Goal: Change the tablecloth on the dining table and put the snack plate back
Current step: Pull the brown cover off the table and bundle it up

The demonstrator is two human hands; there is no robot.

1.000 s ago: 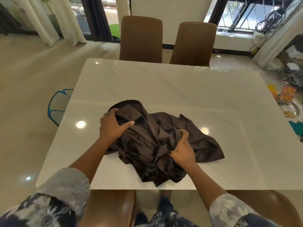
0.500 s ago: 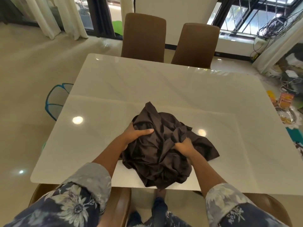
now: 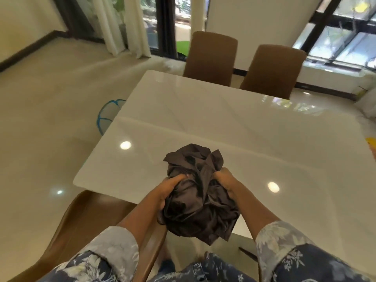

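The dark brown, shiny, crumpled tablecloth (image 3: 198,202) is now a tight ball at the 6 o'clock edge of the glossy white stone-look counter (image 3: 223,123), and its lower part hangs past that edge. A second ago it lay looser and further in, with a flap spread toward 3 o'clock. The left hand (image 3: 167,192) has closed in at the ball's 9 o'clock, fingers (image 3: 182,177) clamped into the folds. The right hand (image 3: 226,183) grips at 2 o'clock, fingers dug in likewise. Two brown padded chairs (image 3: 211,58) stand at the counter's 12 o'clock side.
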